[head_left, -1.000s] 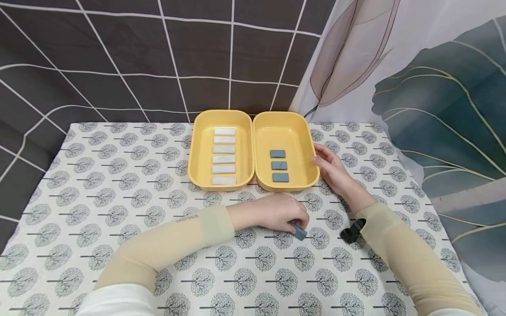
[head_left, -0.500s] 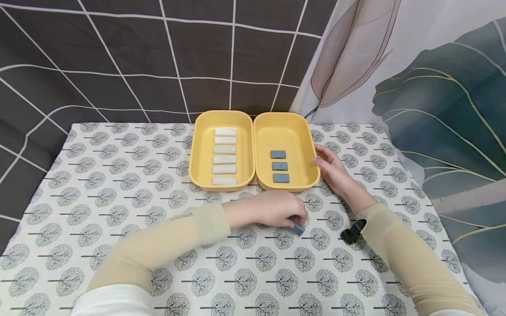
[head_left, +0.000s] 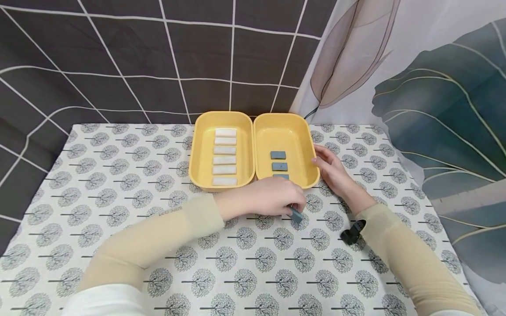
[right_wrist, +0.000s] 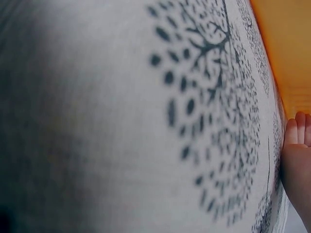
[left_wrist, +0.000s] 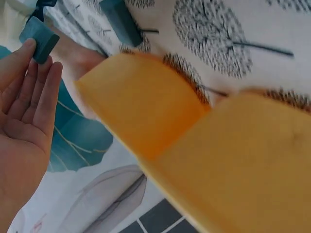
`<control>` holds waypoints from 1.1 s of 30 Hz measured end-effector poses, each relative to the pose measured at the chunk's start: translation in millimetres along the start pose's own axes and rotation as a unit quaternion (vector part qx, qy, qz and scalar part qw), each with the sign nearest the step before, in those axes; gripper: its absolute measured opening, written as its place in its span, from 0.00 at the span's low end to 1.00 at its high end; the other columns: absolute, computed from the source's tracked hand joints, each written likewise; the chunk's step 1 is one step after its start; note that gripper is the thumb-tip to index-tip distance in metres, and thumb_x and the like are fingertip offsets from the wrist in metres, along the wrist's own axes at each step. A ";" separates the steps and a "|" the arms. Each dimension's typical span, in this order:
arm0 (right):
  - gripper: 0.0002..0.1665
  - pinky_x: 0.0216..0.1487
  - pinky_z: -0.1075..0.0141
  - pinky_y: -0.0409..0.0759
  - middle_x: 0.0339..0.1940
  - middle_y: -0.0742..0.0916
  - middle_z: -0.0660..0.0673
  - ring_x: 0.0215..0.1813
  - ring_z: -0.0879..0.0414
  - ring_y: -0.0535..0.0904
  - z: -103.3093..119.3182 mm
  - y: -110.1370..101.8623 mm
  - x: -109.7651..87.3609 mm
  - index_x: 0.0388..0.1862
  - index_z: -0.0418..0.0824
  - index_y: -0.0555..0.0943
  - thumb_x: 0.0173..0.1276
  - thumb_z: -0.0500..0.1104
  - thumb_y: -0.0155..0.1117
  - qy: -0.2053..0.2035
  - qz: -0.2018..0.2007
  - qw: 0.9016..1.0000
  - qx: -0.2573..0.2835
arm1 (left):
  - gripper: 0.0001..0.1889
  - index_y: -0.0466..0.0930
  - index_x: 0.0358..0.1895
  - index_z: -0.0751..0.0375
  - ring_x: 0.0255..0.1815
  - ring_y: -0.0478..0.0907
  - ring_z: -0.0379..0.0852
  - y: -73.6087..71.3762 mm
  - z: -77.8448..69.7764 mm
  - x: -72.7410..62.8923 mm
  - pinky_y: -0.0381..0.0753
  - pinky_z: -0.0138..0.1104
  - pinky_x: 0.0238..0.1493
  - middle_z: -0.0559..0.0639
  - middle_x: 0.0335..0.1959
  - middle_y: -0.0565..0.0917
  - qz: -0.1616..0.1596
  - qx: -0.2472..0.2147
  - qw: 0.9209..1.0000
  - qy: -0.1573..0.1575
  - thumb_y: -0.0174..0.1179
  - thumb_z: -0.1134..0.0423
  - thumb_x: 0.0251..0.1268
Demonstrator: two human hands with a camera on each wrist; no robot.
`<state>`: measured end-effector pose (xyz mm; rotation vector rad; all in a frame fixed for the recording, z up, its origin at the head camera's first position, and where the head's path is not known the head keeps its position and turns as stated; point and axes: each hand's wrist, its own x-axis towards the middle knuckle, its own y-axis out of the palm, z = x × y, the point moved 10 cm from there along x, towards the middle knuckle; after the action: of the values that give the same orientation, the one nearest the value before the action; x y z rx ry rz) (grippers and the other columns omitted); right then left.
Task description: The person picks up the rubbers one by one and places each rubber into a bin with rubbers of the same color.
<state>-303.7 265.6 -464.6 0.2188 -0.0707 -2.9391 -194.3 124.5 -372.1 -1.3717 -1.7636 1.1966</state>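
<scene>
My left hand [head_left: 278, 195] pinches a small blue-grey rectangular block [head_left: 295, 215] between thumb and fingers, just in front of the right yellow tray [head_left: 282, 122]. In the left wrist view, the block's flat face shows at the fingertips. Three similar blue-grey blocks [head_left: 279, 166] lie in a column in that tray, the nearest partly covered by my left hand. My right hand [head_left: 332, 169] rests its straight fingers against the tray's right outer wall. Another blue-grey block [left_wrist: 121, 22] lies on the cloth in the left wrist view; it is hidden in the head view.
A second yellow tray [head_left: 201, 120] stands against the first on the left, with several white blocks [head_left: 224, 159] in a column. Both trays sit near the back edge of the tree-print tablecloth [head_left: 118, 197]. A dark grid-patterned curtain [head_left: 158, 52] hangs behind.
My left hand has moved away from me toward the right tray with the pinched block, now overlapping its front rim and nearest block. My right hand stays at the tray's side.
</scene>
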 end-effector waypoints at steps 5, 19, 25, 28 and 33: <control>0.36 0.67 0.78 0.80 0.64 0.79 0.56 0.64 0.63 0.77 -0.1 -0.3 -0.1 0.83 0.30 0.56 0.81 0.32 0.50 0.003 0.002 1.000 -0.005 | 0.04 0.88 0.43 0.49 0.46 0.83 0.38 -12.4 8.1 -2.5 0.83 0.30 0.56 0.41 0.43 0.88 -0.009 0.003 1.000 -0.006 0.71 0.61 0.69; 0.35 0.67 0.78 0.81 0.64 0.78 0.55 0.64 0.63 0.77 -1.4 -1.4 0.2 0.83 0.31 0.57 0.80 0.32 0.50 0.002 0.000 1.000 -0.008 | 0.04 0.90 0.42 0.50 0.44 0.81 0.39 -49.6 29.5 -5.5 0.81 0.32 0.56 0.41 0.41 0.88 -0.041 -0.004 0.998 -0.037 0.71 0.64 0.69; 0.35 0.66 0.77 0.82 0.63 0.79 0.55 0.63 0.63 0.78 -2.0 -1.3 0.4 0.83 0.31 0.57 0.80 0.32 0.50 0.003 0.001 1.000 -0.001 | 0.03 0.90 0.41 0.52 0.44 0.82 0.40 -62.8 39.5 -4.2 0.83 0.31 0.54 0.43 0.40 0.89 -0.055 -0.006 0.997 -0.049 0.72 0.64 0.68; 0.36 0.66 0.77 0.82 0.64 0.78 0.55 0.63 0.63 0.78 -1.9 -1.4 0.3 0.83 0.31 0.56 0.80 0.32 0.50 0.004 0.001 1.000 -0.002 | 0.03 0.89 0.41 0.53 0.44 0.82 0.41 -69.5 46.4 -3.7 0.83 0.31 0.54 0.44 0.40 0.89 -0.061 -0.010 0.997 -0.056 0.72 0.65 0.68; 0.36 0.66 0.77 0.82 0.64 0.78 0.55 0.63 0.63 0.77 -1.3 -1.2 0.4 0.84 0.30 0.55 0.80 0.32 0.50 0.005 -0.001 1.000 -0.004 | 0.04 0.89 0.42 0.54 0.45 0.83 0.42 -80.9 58.7 -2.9 0.84 0.32 0.55 0.45 0.41 0.90 -0.071 -0.013 0.995 -0.068 0.72 0.66 0.68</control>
<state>-304.0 266.7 -466.0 0.2320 -0.0573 -2.9390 -277.8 99.8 -322.9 -1.1818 -1.9429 1.2164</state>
